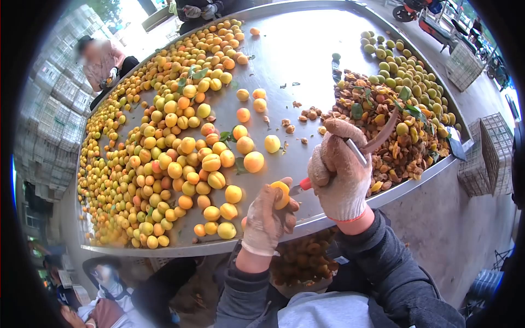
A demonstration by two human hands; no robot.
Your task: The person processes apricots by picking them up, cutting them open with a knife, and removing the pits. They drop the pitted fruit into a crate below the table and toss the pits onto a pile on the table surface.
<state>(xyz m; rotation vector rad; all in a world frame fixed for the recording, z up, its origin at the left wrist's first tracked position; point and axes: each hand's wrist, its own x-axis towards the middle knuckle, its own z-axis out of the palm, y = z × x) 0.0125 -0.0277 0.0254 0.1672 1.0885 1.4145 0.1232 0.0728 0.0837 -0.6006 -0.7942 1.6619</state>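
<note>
My left hand [269, 218], in a stained white glove, grips a yellow-orange apricot [281, 195] at the table's front edge. My right hand [342, 172], gloved too, is closed around a knife with a red part at its lower end [305, 184]; its small blade touches or nearly touches the apricot. A metal piece and a curved brownish strip [383, 134] stick out beside my right fingers; what they belong to is unclear. Whole apricots [180, 158] cover the left of the metal table [295, 49]. Behind my right hand lies a heap of pits and scraps [404, 150].
Greener fruit [407, 71] lies at the back right. Below the table edge, between my arms, is a container of halved fruit [306, 262]. Co-workers are at the left [104, 63], lower left [112, 295] and far side [199, 11]. White crates [484, 158] stand at the right.
</note>
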